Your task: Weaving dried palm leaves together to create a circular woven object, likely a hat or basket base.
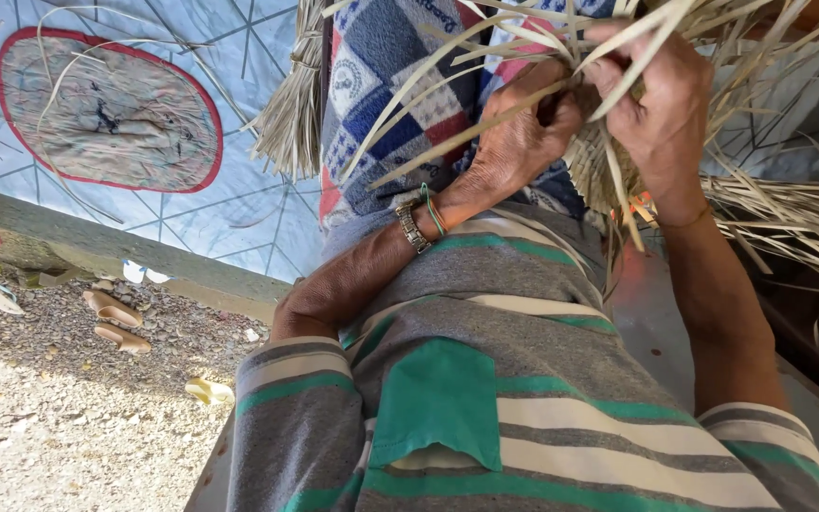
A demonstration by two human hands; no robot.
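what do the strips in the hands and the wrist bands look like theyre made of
Strips: dried palm or grass leaf by the look, pale tan, matte, flat, fibrous. Bracelet: seemingly dull linked metal. Thin bands: green and orange, maybe thread or rubber.

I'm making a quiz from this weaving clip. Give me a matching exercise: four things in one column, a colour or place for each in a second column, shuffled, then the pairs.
Things:
1. shirt pocket
2. oval mat
3. sandals
4. bracelet

Colour or place:
A. on the gravel, lower left
B. on the wrist of the left hand
C. green, on a grey striped shirt
D. red-edged, on the pale floor, upper left

Pairs: 1-C, 2-D, 3-A, 4-B
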